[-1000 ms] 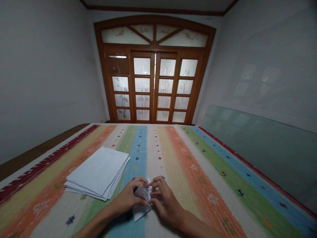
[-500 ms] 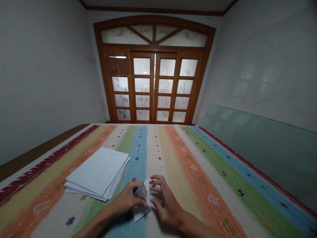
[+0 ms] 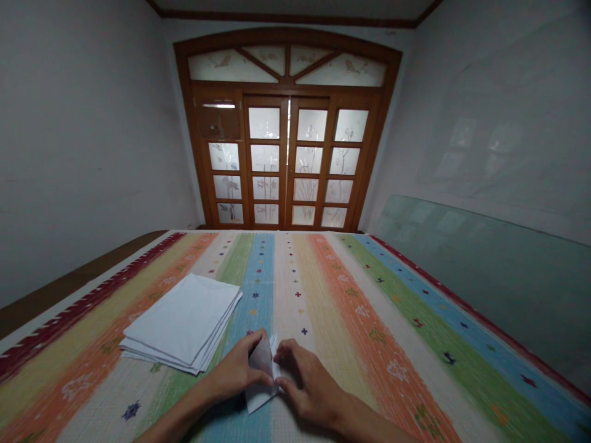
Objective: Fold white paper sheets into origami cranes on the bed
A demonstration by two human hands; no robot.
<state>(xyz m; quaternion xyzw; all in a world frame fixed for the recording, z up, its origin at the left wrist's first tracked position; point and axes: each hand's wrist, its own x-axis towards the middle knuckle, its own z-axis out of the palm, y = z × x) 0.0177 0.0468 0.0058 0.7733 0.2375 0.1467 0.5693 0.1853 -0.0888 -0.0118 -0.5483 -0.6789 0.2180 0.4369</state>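
A small folded white paper (image 3: 260, 394) stands partly raised above the striped cloth at the lower middle. Its left side is gripped by my left hand (image 3: 240, 372), with the thumb low and the fingers at the upper edge. From the right, my right hand (image 3: 310, 384) pinches the paper's middle ridge, its thumb and index finger curled round a gap. Parts of the paper are hidden behind the fingers of both hands.
A stack of white paper sheets (image 3: 184, 320) lies to the left on the striped tablecloth (image 3: 341, 307). A pale green glass panel (image 3: 484, 271) leans along the right wall. Wooden doors (image 3: 286, 160) with patterned panes stand beyond the table.
The fingers of my right hand have come down and curled in closer to the paper's ridge. My left fingers have shifted slightly up the paper's edge. The stack has not moved.
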